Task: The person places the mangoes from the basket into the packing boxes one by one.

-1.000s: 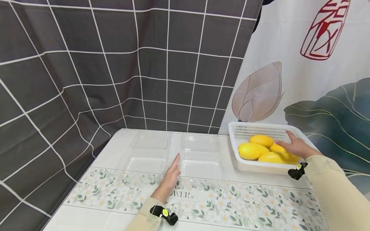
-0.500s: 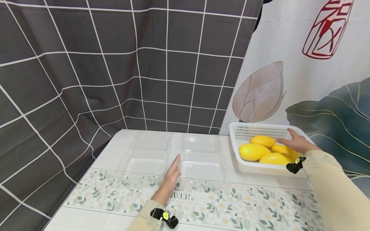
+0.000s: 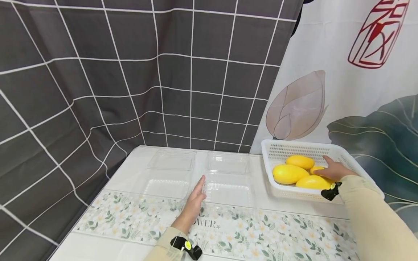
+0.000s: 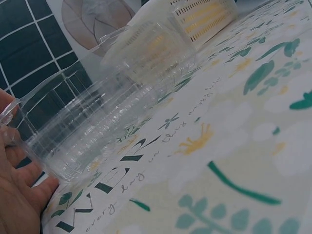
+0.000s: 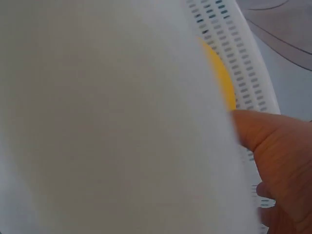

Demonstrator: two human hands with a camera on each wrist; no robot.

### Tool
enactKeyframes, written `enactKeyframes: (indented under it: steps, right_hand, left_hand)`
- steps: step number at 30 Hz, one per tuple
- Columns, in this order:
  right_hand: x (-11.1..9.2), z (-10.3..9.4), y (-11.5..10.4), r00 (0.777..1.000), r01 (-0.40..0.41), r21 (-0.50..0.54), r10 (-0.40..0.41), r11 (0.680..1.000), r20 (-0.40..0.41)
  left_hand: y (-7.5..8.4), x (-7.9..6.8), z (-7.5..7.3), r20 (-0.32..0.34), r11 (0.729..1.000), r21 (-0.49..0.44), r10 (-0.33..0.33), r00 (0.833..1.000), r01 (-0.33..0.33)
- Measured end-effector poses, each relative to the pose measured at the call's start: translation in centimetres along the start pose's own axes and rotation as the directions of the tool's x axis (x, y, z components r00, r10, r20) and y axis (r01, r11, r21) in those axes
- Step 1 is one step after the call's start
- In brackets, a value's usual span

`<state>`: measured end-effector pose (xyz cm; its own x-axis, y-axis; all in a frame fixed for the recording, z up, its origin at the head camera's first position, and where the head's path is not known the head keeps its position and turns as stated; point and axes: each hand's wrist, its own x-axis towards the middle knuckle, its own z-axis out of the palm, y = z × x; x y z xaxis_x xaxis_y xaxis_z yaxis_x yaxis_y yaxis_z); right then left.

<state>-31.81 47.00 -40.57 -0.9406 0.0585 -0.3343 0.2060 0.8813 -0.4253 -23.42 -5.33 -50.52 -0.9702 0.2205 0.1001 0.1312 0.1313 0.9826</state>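
My right hand (image 3: 334, 170) reaches into a white plastic basket (image 3: 266, 165) at the right, its thumb and forefinger spread over a yellow oval fruit (image 3: 313, 169) that looks like a mango. The rest of that fruit is mostly hidden under the hand. In the right wrist view, a big pale blur covers most of the picture, and a finger (image 5: 253, 127) shows close to a yellow fruit (image 5: 222, 78). My left hand (image 3: 193, 199), fingers extended, lies against the near left side of a clear plastic clamshell box (image 3: 228, 188), whose rim is at the fingers in the left wrist view.
A second clear clamshell box (image 3: 166, 186) stands open to the left, lid folded back. Other yellow fruits (image 3: 290, 174) lie in the basket. A flower-printed band (image 3: 261, 228) crosses the white table. Dark checked cloth (image 3: 209, 79) hangs behind.
My right hand has sunk lower into the basket, its thumb now over the rear right fruit. The left hand stays beside the box. The head view has shifted slightly.
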Motion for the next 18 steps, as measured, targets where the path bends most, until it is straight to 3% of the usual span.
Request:
enactKeyframes:
  steps: [7,13,18]
  right_hand:
    - [0.8,0.3,1.5,1.000,0.016,-0.028,-0.015,0.999,0.027]
    - [1.3,1.0,1.7,0.994,0.025,0.005,-0.025,1.000,0.105]
    - [1.5,1.2,1.7,0.995,0.019,0.027,-0.022,0.999,0.101]
  left_hand:
    - [0.7,0.0,0.2,0.011,1.000,0.011,0.003,1.000,-0.003]
    - [0.1,0.1,0.1,0.004,1.000,0.016,-0.002,1.000,0.002]
    - [0.8,-0.3,-0.1,0.019,1.000,0.001,-0.023,1.000,0.023]
